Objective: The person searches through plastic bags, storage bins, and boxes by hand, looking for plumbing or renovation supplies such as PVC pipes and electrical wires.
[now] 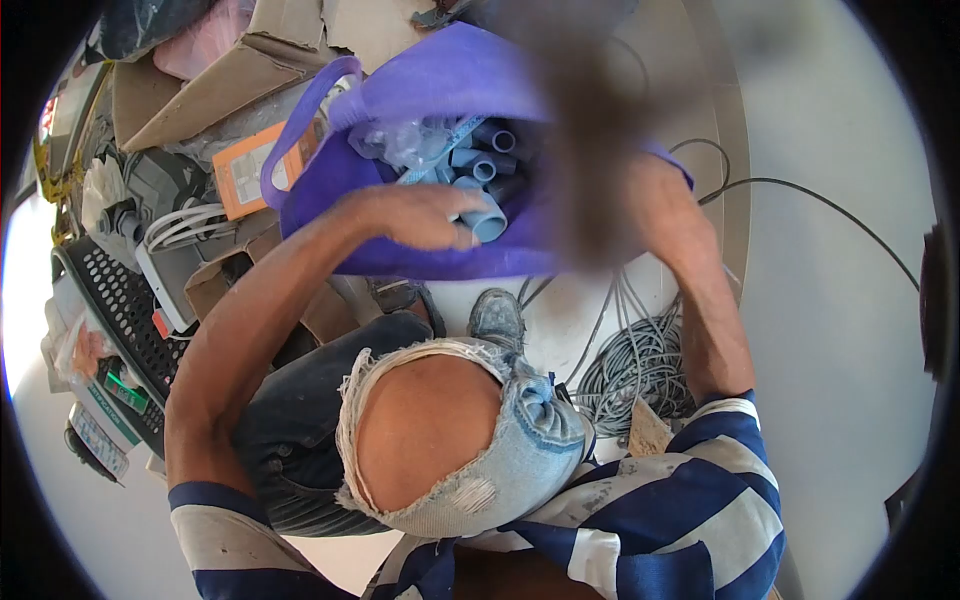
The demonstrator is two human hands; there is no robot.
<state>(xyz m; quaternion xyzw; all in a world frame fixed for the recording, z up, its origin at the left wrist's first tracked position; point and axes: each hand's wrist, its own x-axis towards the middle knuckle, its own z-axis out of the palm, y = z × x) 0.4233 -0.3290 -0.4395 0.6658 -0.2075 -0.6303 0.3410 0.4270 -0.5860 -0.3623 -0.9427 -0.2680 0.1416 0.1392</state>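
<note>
A purple fabric bag [440,80] lies wide open in front of me, holding several blue pipe fittings and clear plastic wrap [405,140]. My left hand [425,215] reaches into its mouth, fingers and thumb closed on the left side of a light-blue pipe fitting [488,223]. Behind that piece, more blue pipe ends [502,141] show. At the bag's right edge is my right hand [655,195]. A dark, blurred shape [595,130] close to the camera covers its fingers, so what they hold is hidden.
A coil of grey cable [635,370] lies below the bag on the right, and a black cable [830,195] curves across the floor. On the left are an orange box [262,165], an open cardboard box [215,90] and a dark perforated basket [120,310]. My bent knee [430,430] is near the bag.
</note>
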